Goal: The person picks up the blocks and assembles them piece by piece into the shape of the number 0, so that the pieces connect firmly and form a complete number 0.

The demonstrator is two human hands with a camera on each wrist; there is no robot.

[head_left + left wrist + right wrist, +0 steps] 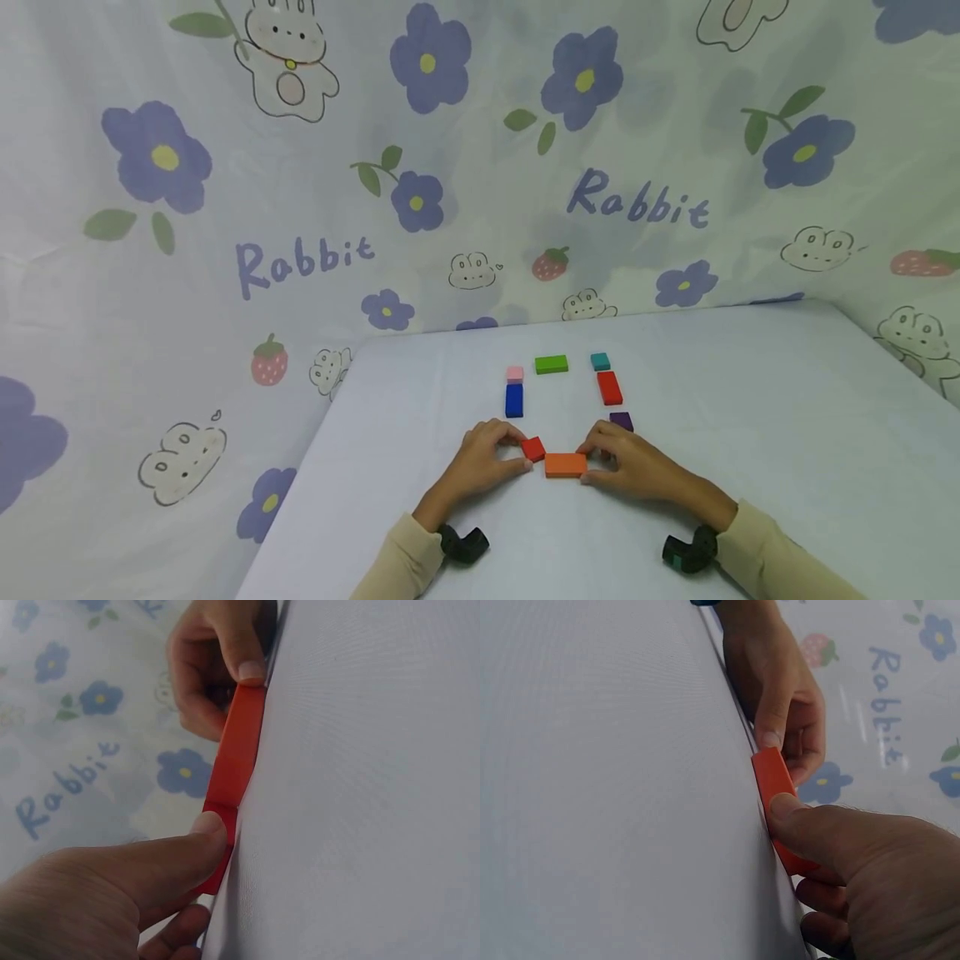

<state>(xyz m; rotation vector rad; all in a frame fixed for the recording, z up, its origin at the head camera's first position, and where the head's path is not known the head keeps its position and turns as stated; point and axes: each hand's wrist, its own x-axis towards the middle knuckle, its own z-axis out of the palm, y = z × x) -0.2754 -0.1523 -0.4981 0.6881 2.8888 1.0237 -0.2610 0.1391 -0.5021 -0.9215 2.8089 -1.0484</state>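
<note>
Head view: white table (765, 400), loose outline of blocks between its left and right edges. Left hand (483, 458) pinches the small red block (533, 449) between thumb and fingers; right hand (637, 467) grips the orange block (566, 466) by its right end. Both of these blocks lie on the side toward the table's near edge, red one turned askew, its corner by the orange block's left end; left wrist view has the two meeting. Toward the far edge: green block (551, 364), with pink block (514, 374) and blue block (513, 400) on the left-edge side, teal block (600, 362), long red block (610, 388) and purple block (621, 421) on the right-edge side. Step in hand looks like lining up red and orange. Judgement: best to keep the orange one steady as an anchor, turn the red until its side sits square to the orange end, press lightly; too hard a push would likely skew both. Right knuckles want care, purple block being just beyond them.
</note>
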